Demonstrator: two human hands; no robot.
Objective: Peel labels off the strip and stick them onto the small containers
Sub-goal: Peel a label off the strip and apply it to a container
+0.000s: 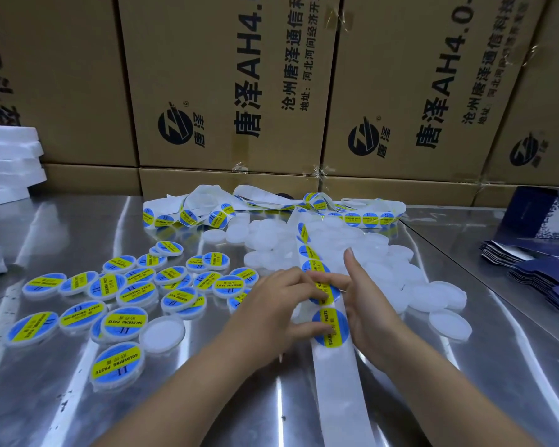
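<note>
Left grip (271, 301) pinches the edge of a blue-and-yellow label (331, 294) on the strip (336, 398), which runs up the bench (78, 398) between both grips. Right grip (365, 304) holds the strip's right edge, thumb on top, forefinger raised. Blank containers (400, 285) are heaped just right, labelled containers (126, 285) to the left. The label looks thin, limp and tacky: lift at the rim and keep it from folding. The containers seem light and likely to skid on steel.

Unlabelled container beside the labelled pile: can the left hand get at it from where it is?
Probably yes. The container lies on bare table just left of the left hand, with nothing between. That hand's fingers are curled on a label on the strip, though.
</note>
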